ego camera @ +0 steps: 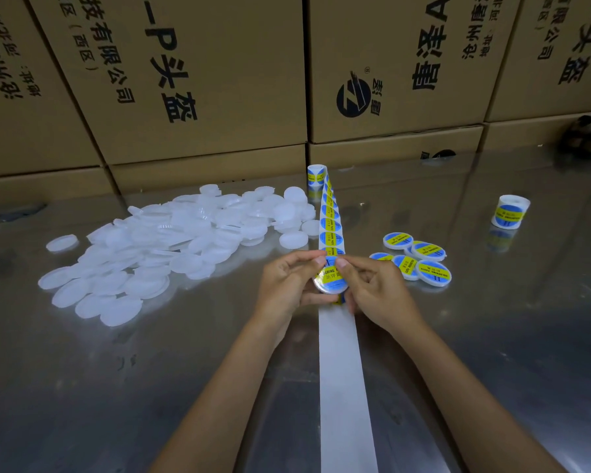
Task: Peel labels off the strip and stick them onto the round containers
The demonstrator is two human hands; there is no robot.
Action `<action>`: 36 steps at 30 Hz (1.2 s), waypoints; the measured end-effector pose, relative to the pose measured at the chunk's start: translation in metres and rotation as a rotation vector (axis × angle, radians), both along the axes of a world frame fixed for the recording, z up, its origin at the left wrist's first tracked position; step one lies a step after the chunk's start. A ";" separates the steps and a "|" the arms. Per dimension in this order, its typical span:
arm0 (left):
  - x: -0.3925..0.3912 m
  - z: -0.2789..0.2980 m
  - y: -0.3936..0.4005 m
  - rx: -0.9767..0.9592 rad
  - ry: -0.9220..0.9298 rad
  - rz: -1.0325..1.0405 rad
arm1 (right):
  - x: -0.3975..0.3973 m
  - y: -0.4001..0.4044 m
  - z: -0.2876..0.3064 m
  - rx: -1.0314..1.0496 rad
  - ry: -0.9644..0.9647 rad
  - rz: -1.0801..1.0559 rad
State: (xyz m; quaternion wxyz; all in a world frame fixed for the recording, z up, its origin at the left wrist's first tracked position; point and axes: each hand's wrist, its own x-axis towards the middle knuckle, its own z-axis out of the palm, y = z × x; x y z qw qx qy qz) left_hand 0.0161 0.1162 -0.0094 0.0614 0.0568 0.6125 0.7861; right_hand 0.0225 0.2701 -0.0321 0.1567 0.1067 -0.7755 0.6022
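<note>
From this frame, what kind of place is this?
Probably a warehouse or small packing shop. Stacked printed cartons wall off the back of a steel table, a heap of blank white containers awaits labels, and both hands press a label onto a container over the strip.

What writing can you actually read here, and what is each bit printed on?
"SOLDERING PASTE": label on the container held in both hands.
"SOLDERING PASTE": labelled containers at right.
"头盔": left cardboard box, sideways.
"有限公司": same box.
Label strip and spare roll: too small to read.
</note>
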 end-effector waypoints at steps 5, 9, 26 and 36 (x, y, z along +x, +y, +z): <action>-0.002 -0.001 0.000 -0.039 0.023 -0.100 | -0.002 0.001 -0.001 -0.027 -0.050 -0.075; -0.004 -0.004 -0.001 -0.074 0.032 -0.148 | -0.003 0.001 -0.001 -0.054 -0.104 -0.057; -0.015 -0.015 -0.007 -0.099 0.028 0.203 | -0.004 0.034 0.015 -0.854 -0.377 -0.228; -0.026 -0.026 -0.010 -0.324 0.130 0.328 | -0.005 0.041 0.010 -0.990 -0.391 -0.215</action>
